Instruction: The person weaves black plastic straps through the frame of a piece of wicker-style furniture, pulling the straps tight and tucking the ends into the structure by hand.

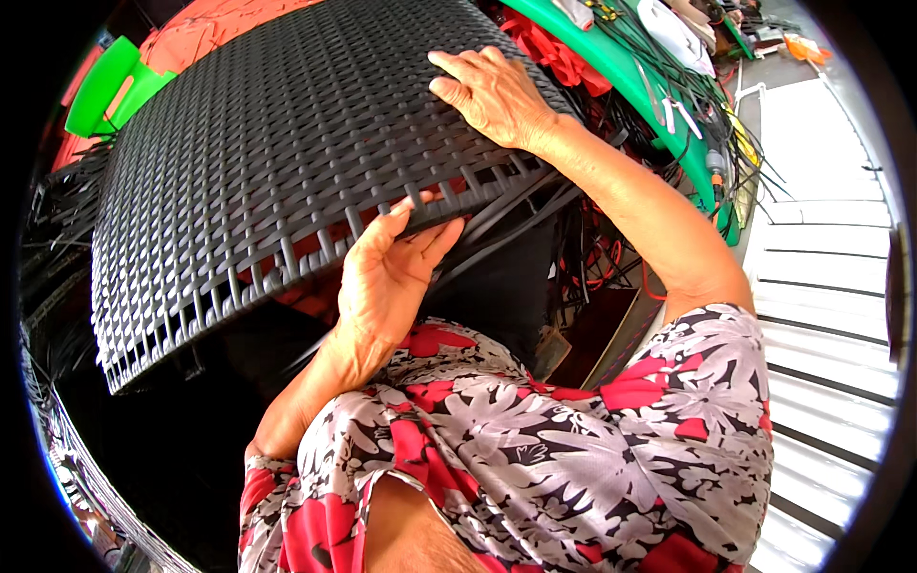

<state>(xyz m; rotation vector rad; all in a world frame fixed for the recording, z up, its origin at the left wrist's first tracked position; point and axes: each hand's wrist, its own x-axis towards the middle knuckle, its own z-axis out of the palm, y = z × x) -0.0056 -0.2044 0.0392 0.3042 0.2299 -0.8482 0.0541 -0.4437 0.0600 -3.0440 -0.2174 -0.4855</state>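
Note:
A dark grey woven plastic wicker panel [277,134] on a frame slants across the upper left. Along its near edge the weave stops short, and upright strands with gaps run down to a wrapped rim. My left hand [387,277] is closed at this rim, with fingertips up at a gap and other fingers against its underside. Whether it also pinches a strand is hidden. On the panel's top, close to its right end, rests my right hand [501,100], index finger and thumb apart, the other fingers partly hidden. Loose dark strips [511,224] hang below the rim, right of my left hand.
At left stands a bright green plastic piece [110,91], with a red-orange surface [220,29] behind the panel. A green table edge [683,158] on the right carries cables and tools. Red ribbon-like material [554,48] lies beside the panel. White slatted brightness [821,286] fills the far right.

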